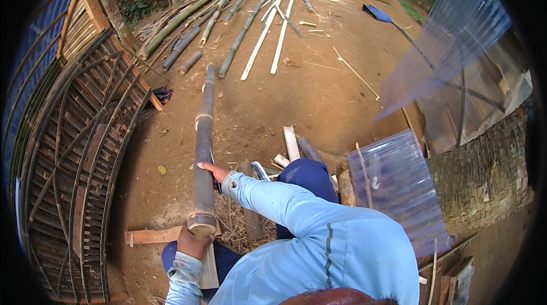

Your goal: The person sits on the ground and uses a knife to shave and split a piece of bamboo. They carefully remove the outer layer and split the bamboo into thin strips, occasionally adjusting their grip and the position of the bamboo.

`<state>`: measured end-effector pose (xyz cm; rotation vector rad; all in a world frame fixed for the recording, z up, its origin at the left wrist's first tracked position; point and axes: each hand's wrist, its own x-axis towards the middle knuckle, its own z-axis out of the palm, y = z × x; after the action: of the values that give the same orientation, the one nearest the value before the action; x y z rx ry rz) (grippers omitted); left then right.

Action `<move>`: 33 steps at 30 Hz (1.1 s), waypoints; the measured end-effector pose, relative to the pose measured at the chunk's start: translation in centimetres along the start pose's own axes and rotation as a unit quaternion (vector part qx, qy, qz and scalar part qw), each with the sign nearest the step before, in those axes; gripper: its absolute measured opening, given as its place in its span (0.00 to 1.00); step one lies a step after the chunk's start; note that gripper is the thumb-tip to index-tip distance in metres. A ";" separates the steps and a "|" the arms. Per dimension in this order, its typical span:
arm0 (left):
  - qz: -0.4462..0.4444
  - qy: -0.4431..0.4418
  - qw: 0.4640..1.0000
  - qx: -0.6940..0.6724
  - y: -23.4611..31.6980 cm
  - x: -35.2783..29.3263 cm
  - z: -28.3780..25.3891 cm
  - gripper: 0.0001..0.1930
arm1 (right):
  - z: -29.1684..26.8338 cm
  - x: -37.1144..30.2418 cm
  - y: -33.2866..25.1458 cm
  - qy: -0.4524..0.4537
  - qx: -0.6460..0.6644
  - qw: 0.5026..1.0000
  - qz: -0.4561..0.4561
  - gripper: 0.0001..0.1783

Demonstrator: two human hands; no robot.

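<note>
A thick grey-brown bamboo pole (204, 139) points away from me, its near cut end closed by a pale node. My left hand (192, 242) is wrapped round the underside of that near end. Farther up, my right hand (215, 172) is closed against the pole's right side, its thumb on the bamboo and its other fingers mostly hidden. A thin, dark blade-like edge (219, 186) shows beside the right hand; I cannot tell what it belongs to. Below the left hand, a pale split bamboo piece (209, 271) lies by my leg.
Bamboo shavings (233, 214) and a flat wooden board (154, 235) lie near the pole. A slatted bamboo frame (74, 162) stands at left. Clear corrugated sheets (393, 185) and a thick log (484, 168) are at right. Long bamboo poles (182, 17) and pale strips (284, 31) lie ahead.
</note>
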<state>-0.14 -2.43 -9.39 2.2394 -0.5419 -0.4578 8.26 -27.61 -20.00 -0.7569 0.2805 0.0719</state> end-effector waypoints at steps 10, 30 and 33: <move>-0.022 0.037 0.999 -0.010 0.2 0.5 0.5 0.38 | 1.1 2.0 0.9 -0.007 -0.018 1.000 0.015 0.29; -0.157 -0.106 0.854 -0.485 0.3 -12.3 -4.7 0.37 | 3.7 1.7 1.3 -0.024 0.013 0.999 -0.040 0.39; -0.148 -0.101 0.856 -0.486 1.2 -12.7 -3.1 0.35 | 3.9 -0.7 0.3 -0.024 -0.021 0.999 0.000 0.35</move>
<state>-9.71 5.20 -4.60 1.2836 -0.0091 -0.8953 8.39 -24.70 -17.26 -0.7954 0.2329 0.0956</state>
